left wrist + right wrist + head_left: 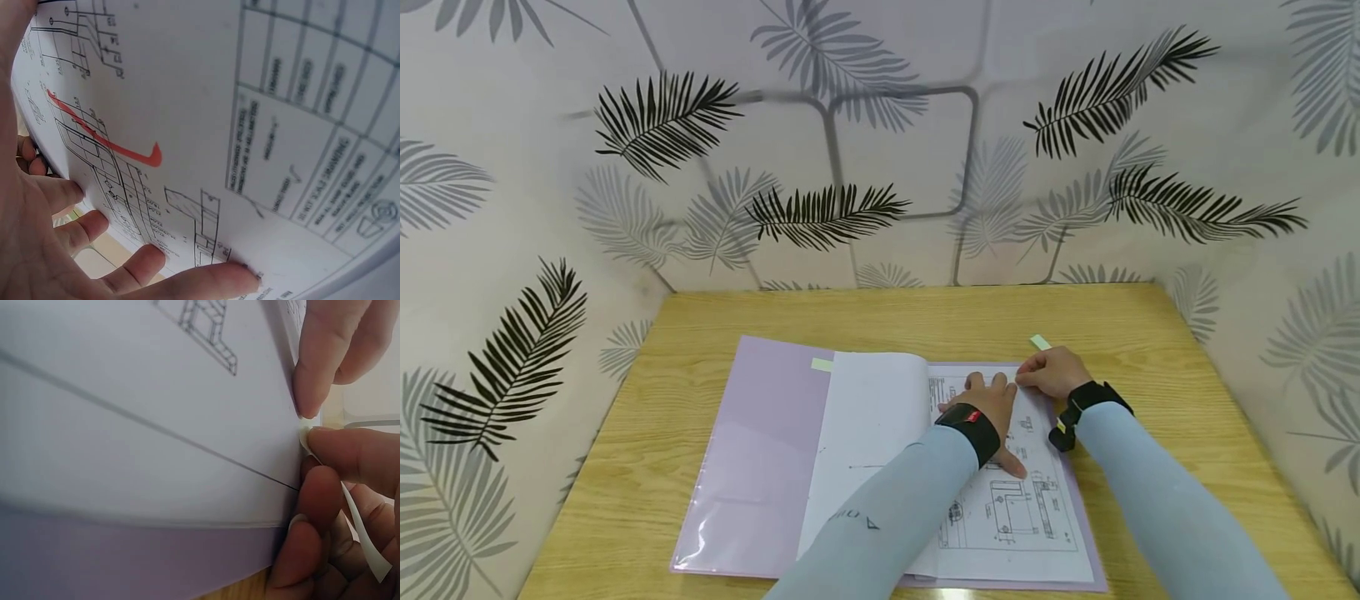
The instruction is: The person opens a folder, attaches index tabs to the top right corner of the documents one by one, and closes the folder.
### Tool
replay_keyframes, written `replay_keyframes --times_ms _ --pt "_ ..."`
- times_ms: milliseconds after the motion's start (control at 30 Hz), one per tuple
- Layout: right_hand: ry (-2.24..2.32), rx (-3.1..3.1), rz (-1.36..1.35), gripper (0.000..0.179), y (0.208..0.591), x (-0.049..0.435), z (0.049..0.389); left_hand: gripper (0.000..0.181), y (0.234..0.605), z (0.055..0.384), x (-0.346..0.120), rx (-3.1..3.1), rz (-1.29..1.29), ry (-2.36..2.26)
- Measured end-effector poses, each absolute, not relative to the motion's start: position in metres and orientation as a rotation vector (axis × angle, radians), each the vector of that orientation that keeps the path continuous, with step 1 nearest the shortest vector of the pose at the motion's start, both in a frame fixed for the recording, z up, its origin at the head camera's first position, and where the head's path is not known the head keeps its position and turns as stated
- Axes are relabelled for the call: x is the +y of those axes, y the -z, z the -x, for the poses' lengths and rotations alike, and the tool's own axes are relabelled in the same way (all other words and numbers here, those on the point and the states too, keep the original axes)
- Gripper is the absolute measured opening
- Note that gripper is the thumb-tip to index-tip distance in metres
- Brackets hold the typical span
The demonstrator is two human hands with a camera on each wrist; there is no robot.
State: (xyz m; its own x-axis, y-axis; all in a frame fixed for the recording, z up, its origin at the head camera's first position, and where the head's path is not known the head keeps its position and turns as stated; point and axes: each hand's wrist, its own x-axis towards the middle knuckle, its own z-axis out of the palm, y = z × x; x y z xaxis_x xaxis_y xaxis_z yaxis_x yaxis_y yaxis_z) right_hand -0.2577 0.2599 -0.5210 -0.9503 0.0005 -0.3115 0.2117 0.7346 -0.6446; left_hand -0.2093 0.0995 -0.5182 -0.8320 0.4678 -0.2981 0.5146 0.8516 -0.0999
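Observation:
A lilac folder [752, 467] lies open on the table, holding a stack of technical drawings [1052, 521]. My left hand [992, 408] rests on the upper part of the drawing page, fingers spread; the left wrist view shows its fingertips against a sheet [181, 119] with a red pen mark [128, 150]. At the page's top right, my right hand [1056, 372] pinches a pale green sticky strip [1040, 342] by the page edge. The right wrist view shows the strip's loose end [369, 544] curling out past the fingers, with left-hand fingertips [312, 394] close by.
Turned-over white pages [872, 417] lie on the folder's left side. Another pale green tab [822, 364] sticks out at their top left. Beneath is a wooden table [1157, 350], with leaf-patterned cloth [887, 125] behind and at both sides.

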Motion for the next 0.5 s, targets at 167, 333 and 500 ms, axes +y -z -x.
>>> replay_keyframes --times_ms 167,333,500 --pt "1.033 2.644 -0.168 0.02 0.5232 0.2607 0.2584 0.141 0.5184 0.2088 0.0997 2.765 -0.758 0.279" --pt "1.005 2.673 -0.145 0.02 0.5212 0.2602 0.2572 0.14 0.5141 0.2076 0.0986 2.759 -0.764 0.275" --pt "0.998 2.698 -0.138 0.018 0.5208 0.2595 0.2569 0.138 0.5118 0.2072 0.0973 2.752 -0.758 0.251"
